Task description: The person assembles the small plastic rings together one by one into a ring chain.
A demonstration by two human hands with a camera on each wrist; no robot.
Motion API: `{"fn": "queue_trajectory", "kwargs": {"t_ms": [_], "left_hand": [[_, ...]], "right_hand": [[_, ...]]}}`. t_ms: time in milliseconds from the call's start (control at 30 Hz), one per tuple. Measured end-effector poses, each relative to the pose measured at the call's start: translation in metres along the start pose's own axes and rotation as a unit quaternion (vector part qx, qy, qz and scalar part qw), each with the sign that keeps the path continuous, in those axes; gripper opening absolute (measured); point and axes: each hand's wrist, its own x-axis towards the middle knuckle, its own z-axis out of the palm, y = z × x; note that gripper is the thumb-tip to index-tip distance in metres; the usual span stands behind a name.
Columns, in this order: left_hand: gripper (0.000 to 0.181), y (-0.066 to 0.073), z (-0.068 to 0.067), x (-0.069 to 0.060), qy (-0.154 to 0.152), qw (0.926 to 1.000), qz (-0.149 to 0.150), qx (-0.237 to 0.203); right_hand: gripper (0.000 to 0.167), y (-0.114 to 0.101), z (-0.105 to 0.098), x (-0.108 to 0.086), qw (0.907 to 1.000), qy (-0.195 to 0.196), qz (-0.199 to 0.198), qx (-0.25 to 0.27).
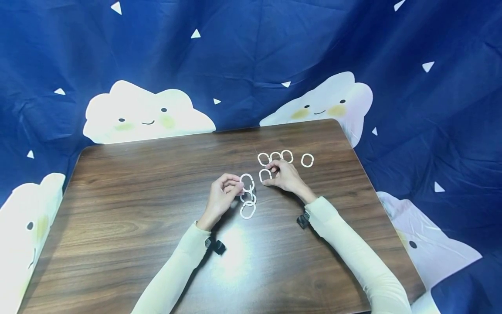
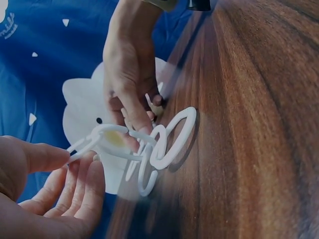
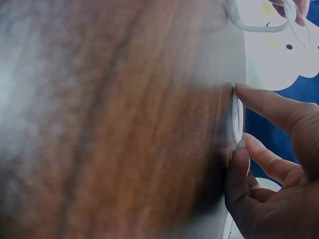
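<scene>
The left hand (image 1: 222,196) pinches the top white ring (image 1: 247,176) of a short linked chain; the lowest ring (image 1: 248,211) lies on the wooden table. In the left wrist view, thumb and fingers of the left hand (image 2: 60,194) grip the chain's end, and another ring (image 2: 182,137) hangs near the tabletop. To the right, the right hand (image 1: 288,178) holds a single white ring (image 1: 265,175) between thumb and fingers, apart from the chain. The right wrist view shows that ring (image 3: 238,119) edge-on at the fingertips of the right hand (image 3: 279,164).
Beyond the right hand, several white rings (image 1: 264,159) lie close together on the brown table (image 1: 137,209), with one separate ring (image 1: 307,160) to their right. A blue curtain (image 1: 235,52) with white clouds stands behind the table.
</scene>
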Motion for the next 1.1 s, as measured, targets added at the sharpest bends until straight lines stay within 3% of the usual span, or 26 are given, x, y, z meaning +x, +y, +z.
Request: {"fn": "queue_trajectory", "kwargs": {"t_ms": [133,267,433,733,967,1100], "left_hand": [[0.022,0.0,0.0,0.0,0.001,1.0,0.0,0.001],[0.021,0.0,0.0,0.0,-0.002,1.0,-0.003,0.004],[0.021,0.0,0.0,0.0,-0.005,0.9999,-0.008,0.011],[0.023,0.001,0.001,-0.001,-0.008,0.9996,-0.017,0.022],[0.021,0.001,0.003,0.0,-0.012,0.9994,-0.013,0.031],[0.021,0.001,0.004,0.0,-0.015,0.9994,-0.013,0.027]], "right_hand": [[0.055,-0.001,-0.001,-0.002,0.9998,-0.002,-0.004,0.019],[0.057,0.001,-0.001,-0.004,0.9986,-0.015,-0.035,0.036],[0.058,0.003,-0.002,-0.006,0.9969,-0.031,-0.071,0.015],[0.049,0.007,-0.004,-0.008,0.9974,-0.032,-0.037,0.053],[0.024,0.01,-0.008,-0.009,0.9968,-0.03,-0.035,0.066],[0.022,0.011,-0.009,-0.012,0.9949,-0.045,-0.025,0.087]]}}
